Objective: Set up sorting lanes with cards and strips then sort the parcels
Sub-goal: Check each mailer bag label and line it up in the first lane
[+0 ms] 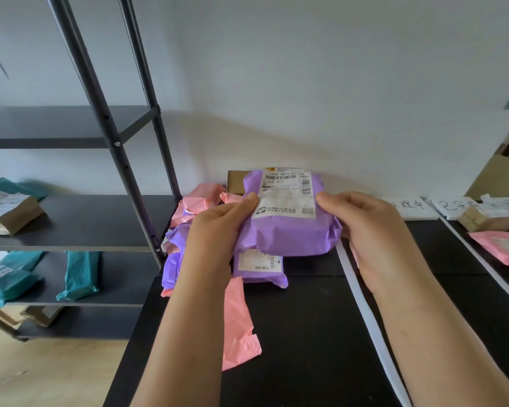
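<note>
Our left hand (218,227) and right hand (370,230) grip a labelled purple plastic mailer (288,233) at nine and three o'clock.

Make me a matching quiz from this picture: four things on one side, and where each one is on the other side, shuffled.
Things
1 teal parcels
2 strips
3 cards
4 top purple parcel

Places
A gripped between the left hand and the right hand
B on the rack shelves
C lying flat, running front to back across the table
D at the table's back edge

Pairs: 1-B, 2-C, 3-D, 4-A
</note>
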